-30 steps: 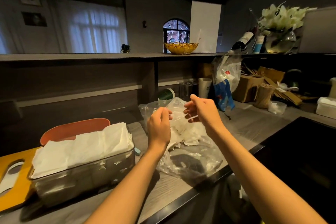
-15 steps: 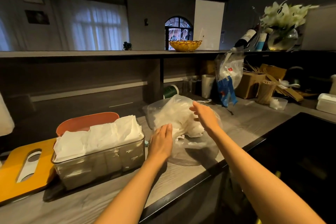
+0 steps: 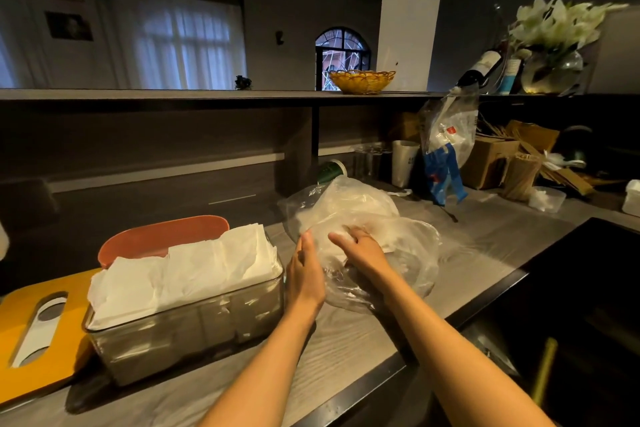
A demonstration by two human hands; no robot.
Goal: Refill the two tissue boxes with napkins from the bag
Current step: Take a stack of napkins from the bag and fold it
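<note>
A clear plastic bag point(image 3: 374, 218) holding white napkins lies crumpled on the grey wooden counter point(image 3: 346, 340). My left hand point(image 3: 306, 274) rests flat against the bag's left side with straight fingers. My right hand point(image 3: 360, 250) lies on top of the bag, fingers spread and pressing it down. Left of the hands stands a clear grey tissue box point(image 3: 187, 319), heaped with white napkins point(image 3: 180, 270) above its rim. An orange lid point(image 3: 159, 236) leans behind the box. A yellow lid point(image 3: 38, 333) with an oval slot lies flat at the far left.
At the back right stand a white paper cup point(image 3: 403, 163), a hanging plastic bag with a blue label point(image 3: 446, 149), a cardboard box point(image 3: 491, 156) and wooden sticks point(image 3: 521, 177). A dark sink or hob point(image 3: 571, 288) fills the right. A shelf above carries a yellow basket point(image 3: 362, 80) and flowers.
Both hands have come down from pulling at the bag's mouth and now press on the bag. The bag has flattened and the camera has shifted right, showing more of the yellow lid.
</note>
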